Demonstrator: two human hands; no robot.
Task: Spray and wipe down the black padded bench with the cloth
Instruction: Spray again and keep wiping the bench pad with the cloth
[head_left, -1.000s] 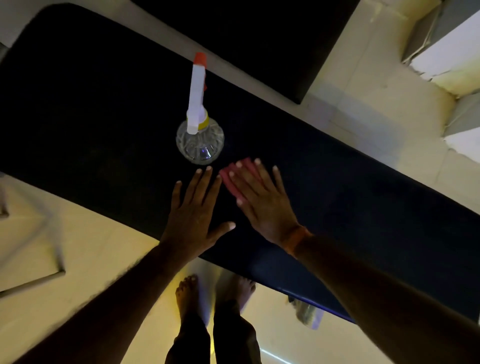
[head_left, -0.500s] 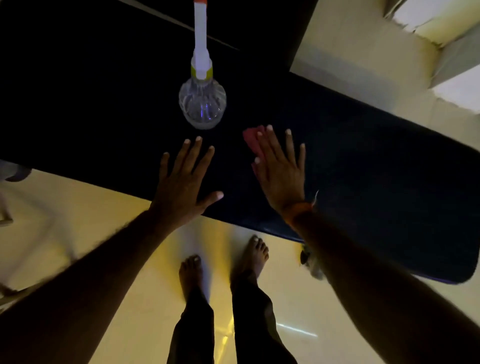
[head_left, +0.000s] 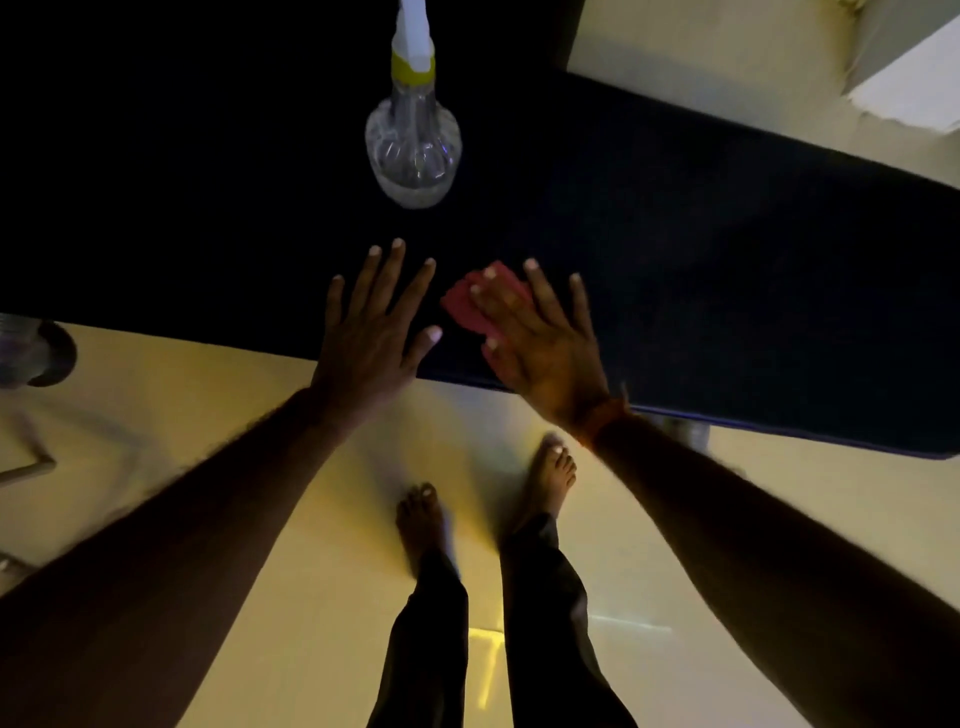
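The black padded bench (head_left: 701, 249) runs across the upper frame. The left hand (head_left: 371, 332) lies flat on the surface near its front edge, fingers (head_left: 387, 270) released and spread, grasping nothing. The right hand (head_left: 540, 343) lies palm-down on the red cloth (head_left: 467, 306), fingers extended and pressing it to the surface rather than clenching it. The cloth shows at 10 o'clock of that hand. The clear spray bottle (head_left: 413, 150) stands upright at 12 o'clock of the left hand, apart from both hands. Bare feet stand on the pale floor (head_left: 311, 519).
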